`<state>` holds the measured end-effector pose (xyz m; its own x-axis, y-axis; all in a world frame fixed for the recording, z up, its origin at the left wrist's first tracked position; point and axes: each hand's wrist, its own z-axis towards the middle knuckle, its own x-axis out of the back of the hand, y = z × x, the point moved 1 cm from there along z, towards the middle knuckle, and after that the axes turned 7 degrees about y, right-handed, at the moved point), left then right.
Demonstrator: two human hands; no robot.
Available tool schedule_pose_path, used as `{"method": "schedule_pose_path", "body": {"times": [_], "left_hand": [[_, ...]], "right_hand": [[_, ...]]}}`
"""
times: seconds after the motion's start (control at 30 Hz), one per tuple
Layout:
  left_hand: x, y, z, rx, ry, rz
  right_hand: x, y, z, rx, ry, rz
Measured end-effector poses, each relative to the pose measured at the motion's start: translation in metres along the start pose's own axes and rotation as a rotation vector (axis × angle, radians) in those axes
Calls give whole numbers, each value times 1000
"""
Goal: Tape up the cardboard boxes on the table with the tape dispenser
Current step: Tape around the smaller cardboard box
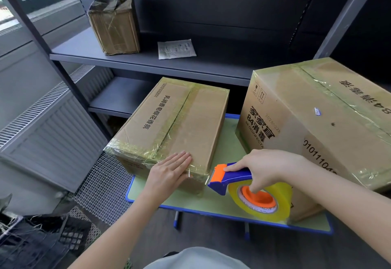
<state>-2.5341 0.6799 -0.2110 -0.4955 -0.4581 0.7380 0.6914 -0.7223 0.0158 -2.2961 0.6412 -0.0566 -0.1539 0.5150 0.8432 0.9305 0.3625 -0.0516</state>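
Nearest, the right hand [266, 169] grips the blue-and-orange tape dispenser [230, 178]. Its fingers [234, 168] are curled round the handle, with one lying forward along the top towards the orange cutter and another tucked into the core of the yellowish tape roll [281, 196]. The cutter end sits against the near right corner of the smaller cardboard box [175, 124], low over the green, blue-rimmed worktop [190, 203].

Just to the left, the left hand [171, 169] lies flat on that box's top at its near edge. Its fingers [182, 158] are straight and together, pressing down and holding nothing.

The smaller box already has glossy tape along its centre seam, across its near edge and round its near left corner. This looks like a last strip being laid or cut at the front edge, so the box seems nearly finished.

To the right and a little further back, the larger cardboard box [317, 124] stands on the same worktop, close behind the tape roll. Tape covers its top seam and edges, so it appears sealed, though its far side is hidden. Little seems left beyond ending the current strip and checking the unseen sides.

Beyond, on the grey shelf [84, 54], stand a small tape-wrapped parcel [114, 25] and a flat white sachet [176, 49].
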Motion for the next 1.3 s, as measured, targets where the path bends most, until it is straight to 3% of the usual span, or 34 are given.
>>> {"method": "schedule_pose_path", "body": {"times": [0.4,0.57,0.63,0.77,0.97,1.3], "left_hand": [[6,6,5,84,-69,-51],[8,7,4,121,-129,-73],[9,10,4,130,-131,-74],[18,24,6,146,-187,-49],[1,75,30,362,-202,111],[-22,79,33,339,-258,55]], "right_hand": [[2,-1,22,6,-51,26],[-25,-2,28,11,-154,-115],[-33,6,27,-49,-146,8],[-20,20,25,-87,-66,172],[-1,29,24,-203,148,126],[11,11,20,-307,466,163]]}}
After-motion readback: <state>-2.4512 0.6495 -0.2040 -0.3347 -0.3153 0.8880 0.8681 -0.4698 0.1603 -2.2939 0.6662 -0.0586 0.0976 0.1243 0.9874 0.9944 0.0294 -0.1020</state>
